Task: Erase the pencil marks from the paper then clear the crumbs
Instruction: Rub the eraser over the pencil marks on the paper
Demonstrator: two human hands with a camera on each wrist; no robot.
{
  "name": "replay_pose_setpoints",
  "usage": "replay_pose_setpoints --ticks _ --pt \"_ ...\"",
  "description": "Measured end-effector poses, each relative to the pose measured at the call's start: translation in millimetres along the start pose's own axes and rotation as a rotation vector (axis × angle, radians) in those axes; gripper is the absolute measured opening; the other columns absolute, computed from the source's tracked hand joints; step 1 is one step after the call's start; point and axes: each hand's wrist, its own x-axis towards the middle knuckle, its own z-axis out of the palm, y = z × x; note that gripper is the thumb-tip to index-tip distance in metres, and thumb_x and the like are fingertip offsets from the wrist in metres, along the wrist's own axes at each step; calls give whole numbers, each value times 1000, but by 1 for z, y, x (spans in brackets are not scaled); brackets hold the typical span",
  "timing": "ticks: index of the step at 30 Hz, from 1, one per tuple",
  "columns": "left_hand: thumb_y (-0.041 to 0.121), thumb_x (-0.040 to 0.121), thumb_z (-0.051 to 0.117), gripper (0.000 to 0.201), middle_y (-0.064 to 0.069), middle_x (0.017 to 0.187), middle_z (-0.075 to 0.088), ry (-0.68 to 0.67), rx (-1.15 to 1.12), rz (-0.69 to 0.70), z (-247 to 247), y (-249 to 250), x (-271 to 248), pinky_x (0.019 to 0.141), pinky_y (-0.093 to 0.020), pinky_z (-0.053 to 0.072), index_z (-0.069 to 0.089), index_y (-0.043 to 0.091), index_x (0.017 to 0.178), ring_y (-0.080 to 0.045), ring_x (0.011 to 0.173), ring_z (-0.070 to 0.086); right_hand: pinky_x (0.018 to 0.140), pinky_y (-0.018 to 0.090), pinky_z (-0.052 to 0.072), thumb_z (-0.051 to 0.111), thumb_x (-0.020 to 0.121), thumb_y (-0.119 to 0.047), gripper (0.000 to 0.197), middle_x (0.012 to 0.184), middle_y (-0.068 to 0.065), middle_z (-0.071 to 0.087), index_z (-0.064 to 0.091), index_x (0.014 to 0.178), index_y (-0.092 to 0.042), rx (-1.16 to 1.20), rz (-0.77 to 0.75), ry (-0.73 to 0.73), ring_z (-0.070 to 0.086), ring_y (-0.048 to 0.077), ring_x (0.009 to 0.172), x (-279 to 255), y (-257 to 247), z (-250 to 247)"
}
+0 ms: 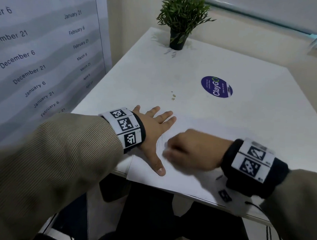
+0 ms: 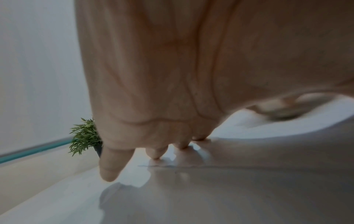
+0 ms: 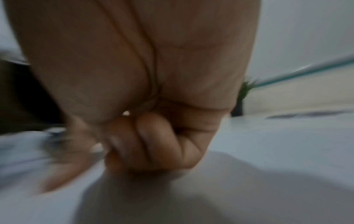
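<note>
Mid-erase: left hand (image 1: 154,127) flat, pinning paper (image 1: 171,181) at the table's (image 1: 252,123) near edge. Right hand (image 1: 190,153) curled, blurry; can't tell what its grip holds. Next: finish rubbing marks (image 1: 161,142), sweep crumbs.

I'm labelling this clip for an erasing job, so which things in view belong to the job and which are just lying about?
Part of the job:
- paper
- left hand, pressed flat on the paper
- right hand, fingers curled, blurred; an eraser can't be made out
- faint pencil marks

Just lying about:
- potted plant
- purple ClayGo sticker
- small specks on the table
- wall chart of dates
</note>
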Motion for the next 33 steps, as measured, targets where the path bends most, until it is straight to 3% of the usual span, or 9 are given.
replay_pose_setpoints --ticks 2,5,10,12,14,19,24,29,33 --pt "99 40 64 162 15 158 -40 1 10 -5 0 1 1 115 -67 -8 -35 33 150 -23 149 -32 67 28 47 48 104 -39 40 64 -4 62 60 75 -14 11 -35 -80 57 10 62 -2 -5 4" --pt "100 39 63 158 11 160 -38 16 -10 -6 1 0 0 115 -70 -8 -35 43 148 -26 150 -30 71 33 46 46 106 -40 43 67 -5 61 59 72 -17 -20 120 61 59 18 69 5 21 -11" --pt "103 42 54 143 -2 164 -32 122 18 58 7 -2 -4 116 -69 -11 -25 53 150 -34 149 -31 62 24 38 48 107 -36 41 65 -10 56 51 67 -27 -13 137 129 52 4 64 2 33 -9" --pt "103 48 53 137 -3 165 -29 132 33 68 11 -3 -8 118 -67 -7 -22 52 151 -33 151 -27 62 20 39 48 107 -37 39 67 -9 58 53 70 -25 0 153 134 53 7 65 3 35 -10" --pt "103 49 53 136 0 166 -28 98 24 54 13 -6 -11 119 -67 -5 -24 53 150 -30 153 -22 62 27 40 47 107 -38 38 69 -7 59 56 74 -21 -7 157 144 55 14 68 3 32 -11" --pt "103 46 54 138 4 162 -35 46 17 38 13 -8 -14 116 -68 -8 -30 56 145 -27 151 -27 68 27 48 49 105 -39 35 66 -6 63 59 78 -18 2 -72 -36 55 7 61 -13 -5 6" --pt "102 47 56 139 5 161 -37 32 15 32 12 -7 -14 116 -69 -7 -31 55 145 -27 150 -29 68 30 39 48 106 -38 39 63 -7 56 57 75 -16 -74 65 115 49 8 60 -4 14 -7" --pt "101 47 57 138 6 160 -39 14 1 30 11 -6 -15 116 -69 -8 -32 57 144 -27 149 -31 67 24 46 49 105 -38 36 63 -6 62 61 78 -17 5 -122 -75 55 7 60 -16 -7 10" --pt "101 48 58 139 6 161 -37 20 9 22 11 -5 -15 116 -70 -5 -31 56 145 -27 150 -30 67 30 40 48 106 -37 40 62 -5 56 62 77 -12 -70 41 138 50 9 58 -4 16 -2"
